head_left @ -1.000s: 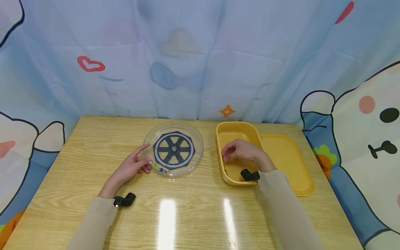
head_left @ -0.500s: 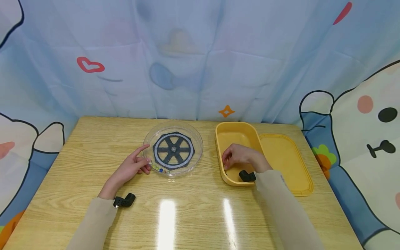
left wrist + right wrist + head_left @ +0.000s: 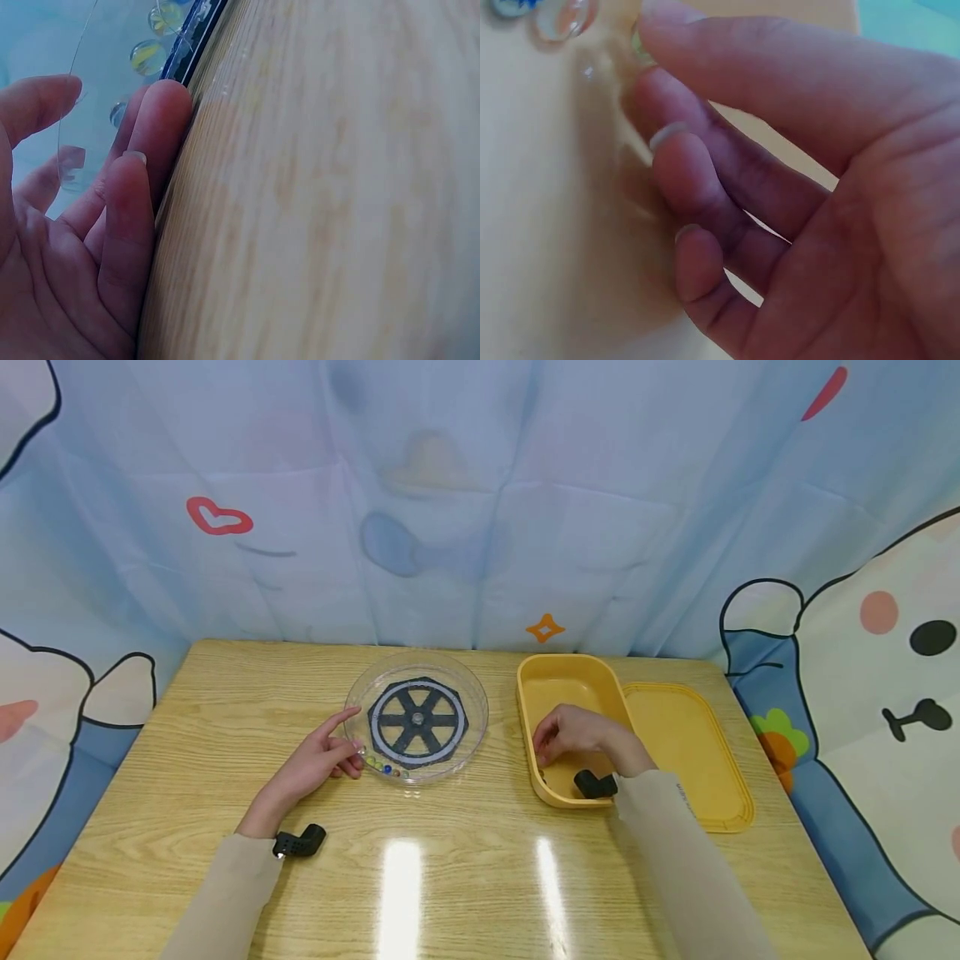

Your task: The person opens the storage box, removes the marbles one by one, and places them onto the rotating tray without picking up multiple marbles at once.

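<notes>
My left hand (image 3: 318, 762) grips the near-left rim of a clear round dish (image 3: 474, 739); the thumb lies over the edge and the other fingers rest low outside. Several small glass marbles (image 3: 387, 769) lie along the dish's near-left wall, some with yellow swirls in the left wrist view. A dark spoked wheel pattern (image 3: 417, 718) shows in its middle. My right hand (image 3: 577, 737) reaches down into the yellow box (image 3: 573, 672), by its left wall. In the right wrist view, thumb and index finger pinch a greenish marble (image 3: 639, 43), mostly hidden. An orange-streaked marble (image 3: 564, 18) lies close by.
A flat yellow lid (image 3: 693, 752) lies on the wooden table (image 3: 465, 868), right of the box. A blue printed curtain (image 3: 450, 485) hangs behind the table's far edge. Each wrist wears a small black camera (image 3: 300, 841).
My right hand has gone a little lower and nearer in the box, its fingers closing together at the left wall. The left hand and the dish stay where they were.
</notes>
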Tool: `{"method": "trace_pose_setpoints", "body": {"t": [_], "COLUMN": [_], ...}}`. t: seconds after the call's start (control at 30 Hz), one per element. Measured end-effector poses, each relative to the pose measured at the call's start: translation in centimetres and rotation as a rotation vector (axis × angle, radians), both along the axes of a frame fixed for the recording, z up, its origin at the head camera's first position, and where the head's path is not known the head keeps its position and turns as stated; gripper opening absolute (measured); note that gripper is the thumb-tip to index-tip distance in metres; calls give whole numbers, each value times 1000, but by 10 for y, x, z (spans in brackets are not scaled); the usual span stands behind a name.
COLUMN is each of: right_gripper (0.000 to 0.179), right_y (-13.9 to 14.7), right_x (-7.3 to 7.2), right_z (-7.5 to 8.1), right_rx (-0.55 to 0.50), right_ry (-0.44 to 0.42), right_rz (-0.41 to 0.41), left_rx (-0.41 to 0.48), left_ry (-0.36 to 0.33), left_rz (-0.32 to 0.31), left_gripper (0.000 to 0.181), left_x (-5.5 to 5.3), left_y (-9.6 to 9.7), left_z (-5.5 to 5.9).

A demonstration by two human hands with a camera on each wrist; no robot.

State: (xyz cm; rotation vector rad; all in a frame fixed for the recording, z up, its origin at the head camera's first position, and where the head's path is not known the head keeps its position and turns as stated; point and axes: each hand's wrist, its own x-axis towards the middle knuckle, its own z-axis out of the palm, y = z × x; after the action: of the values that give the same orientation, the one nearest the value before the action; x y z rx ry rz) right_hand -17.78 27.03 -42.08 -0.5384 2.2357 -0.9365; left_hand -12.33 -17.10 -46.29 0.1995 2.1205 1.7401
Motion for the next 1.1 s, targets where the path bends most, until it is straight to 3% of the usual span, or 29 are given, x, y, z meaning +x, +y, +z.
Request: {"method": "trace_pose_setpoints", "body": {"t": [0.43,0.8,1.1], "right_gripper": [15,21,18], "right_y": [6,-10,-40], "right_x": [4,14,19], "right_z": [25,39,37], "right_rx": [-167,-228,-348], "right_ry": [-9,107,183], "right_rz": [-119,-190,-230], "left_rx": [1,-5,-2], "left_ry": [1,6,4], "left_rz": [-5,-5,-1], "left_gripper": [64,63,62], "left_x": [0,1,1], "left_y": [1,1,0], "left_z": [1,1,1]}}
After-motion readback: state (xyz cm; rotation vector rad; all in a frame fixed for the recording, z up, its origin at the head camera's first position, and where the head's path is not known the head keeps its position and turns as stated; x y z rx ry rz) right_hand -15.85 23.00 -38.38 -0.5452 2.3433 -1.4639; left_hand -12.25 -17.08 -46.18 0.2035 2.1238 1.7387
